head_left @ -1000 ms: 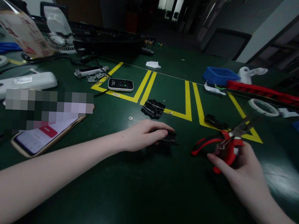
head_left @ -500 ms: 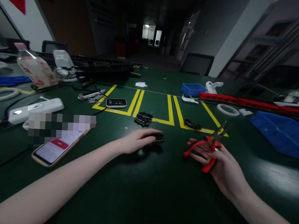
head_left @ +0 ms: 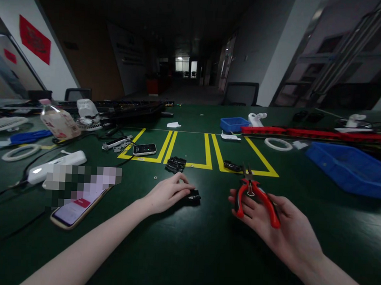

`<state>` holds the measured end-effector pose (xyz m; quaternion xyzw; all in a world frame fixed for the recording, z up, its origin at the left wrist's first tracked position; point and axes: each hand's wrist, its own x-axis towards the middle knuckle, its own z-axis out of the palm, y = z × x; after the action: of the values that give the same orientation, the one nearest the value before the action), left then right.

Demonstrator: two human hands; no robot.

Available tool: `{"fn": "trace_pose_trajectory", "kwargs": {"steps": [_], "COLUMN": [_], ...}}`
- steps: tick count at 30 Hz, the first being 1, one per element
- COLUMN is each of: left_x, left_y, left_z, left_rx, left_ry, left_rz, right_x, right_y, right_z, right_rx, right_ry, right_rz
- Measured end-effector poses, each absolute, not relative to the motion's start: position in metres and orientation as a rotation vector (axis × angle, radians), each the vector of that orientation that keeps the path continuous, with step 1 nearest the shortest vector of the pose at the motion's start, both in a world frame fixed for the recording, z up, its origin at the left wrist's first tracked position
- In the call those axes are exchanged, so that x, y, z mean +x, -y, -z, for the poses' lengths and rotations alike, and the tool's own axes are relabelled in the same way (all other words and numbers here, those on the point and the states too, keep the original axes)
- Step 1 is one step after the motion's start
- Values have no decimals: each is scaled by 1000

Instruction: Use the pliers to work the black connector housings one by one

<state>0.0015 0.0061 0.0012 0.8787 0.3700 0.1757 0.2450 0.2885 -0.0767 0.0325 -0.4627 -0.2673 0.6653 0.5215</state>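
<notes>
My left hand [head_left: 167,195] rests low over the table, its fingers and thumb closed at the left end of a small black plastic part [head_left: 194,197]. The fingers partly cover that part. Palm up, my right hand [head_left: 280,223] bears red-and-black needle-nose pliers [head_left: 260,197]; their handles are spread and the jaws point away from me. Beyond my left hand lies a cluster of black parts [head_left: 175,163], at the front edge of the middle yellow-taped box. Another black part [head_left: 232,166] lies near the pliers' tips, by the right taped box.
On the left are a phone [head_left: 78,207], a white power strip [head_left: 57,166], cables, a bottle [head_left: 59,120] and a small device with green lights [head_left: 144,149]. To the right stand a large blue bin [head_left: 348,172], a smaller blue bin [head_left: 234,124] and a tape ring [head_left: 277,144].
The pliers have turned in my right hand, from jaws pointing right to jaws pointing away. My right fingers have opened out beneath them. The camera view has tilted upward.
</notes>
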Motion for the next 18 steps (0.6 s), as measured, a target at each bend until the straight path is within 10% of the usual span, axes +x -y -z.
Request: {"fn": "trace_pose_trajectory", "kwargs": {"steps": [18], "left_x": [-10], "left_y": [10], "left_z": [-6], "left_rx": [2488], "left_ry": [-996], "left_rz": [-449], "right_x": [282], "right_y": [106], "right_z": [-33], "right_rx": [-1506], "right_ry": [1428], "right_rz": [-1231]}}
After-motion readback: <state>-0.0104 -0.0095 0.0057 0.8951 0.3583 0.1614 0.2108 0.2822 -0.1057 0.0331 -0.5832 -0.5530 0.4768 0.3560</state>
